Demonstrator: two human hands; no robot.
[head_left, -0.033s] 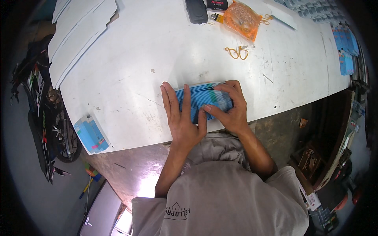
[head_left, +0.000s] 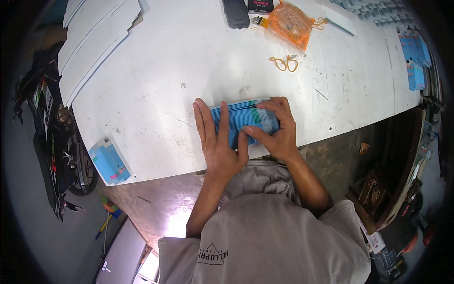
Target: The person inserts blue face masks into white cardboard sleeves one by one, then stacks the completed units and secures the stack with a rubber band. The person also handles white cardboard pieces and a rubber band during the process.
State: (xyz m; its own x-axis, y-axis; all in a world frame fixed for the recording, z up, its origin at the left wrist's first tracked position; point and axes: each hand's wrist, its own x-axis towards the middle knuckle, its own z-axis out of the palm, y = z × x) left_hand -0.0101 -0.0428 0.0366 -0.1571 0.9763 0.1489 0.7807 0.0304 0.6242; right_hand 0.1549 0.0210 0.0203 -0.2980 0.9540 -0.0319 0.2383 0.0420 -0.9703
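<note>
Between my two hands, close to the table's near edge, is a tight stack of thin blue card pieces [head_left: 241, 118], its many edges showing as lines with a green band across them. My left hand [head_left: 218, 146] holds the stack's left end, the fingers long and apart over it and the thumb at the near side. Around the right end curls my right hand [head_left: 282, 135], its fingers on the far side and its thumb pressed on the near part, close to the left thumb tip. The palms hide both ends of the stack.
A smaller blue pile [head_left: 109, 162] lies at the table's near left corner. White sheets [head_left: 97, 42] cover the far left. Beyond my hands are yellow rubber bands [head_left: 284, 63], an orange bag [head_left: 291, 23], a lighter [head_left: 260, 21] and a black phone-like object [head_left: 236, 14]. More blue bundles [head_left: 415, 61] stand far right.
</note>
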